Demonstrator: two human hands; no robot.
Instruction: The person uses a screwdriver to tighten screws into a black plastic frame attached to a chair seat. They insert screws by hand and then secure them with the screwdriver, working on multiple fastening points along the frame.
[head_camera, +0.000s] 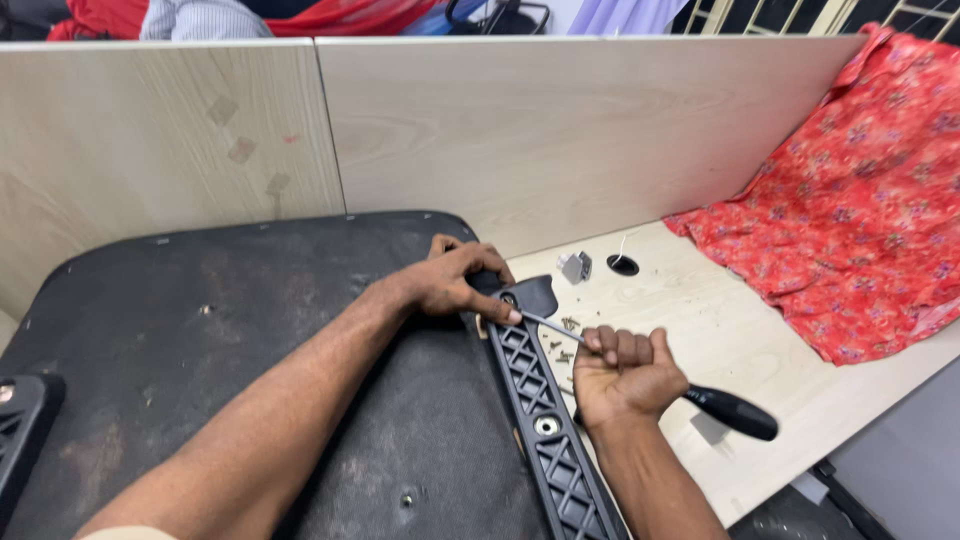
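Observation:
A large black fabric-covered panel lies flat on the desk, with a black ribbed plastic bracket running along its right edge. My left hand rests on the bracket's upper end, fingers pressing beside a screw hole. My right hand grips a screwdriver with a black handle; its metal shaft points up-left, tip at the bracket's top end near my left fingertips. A few small screws lie on the desk between bracket and right hand.
A red flowered cloth is draped over the desk's right side. A small grey metal part and a round cable hole sit near the pale wooden partition. Another black bracket shows at the left edge.

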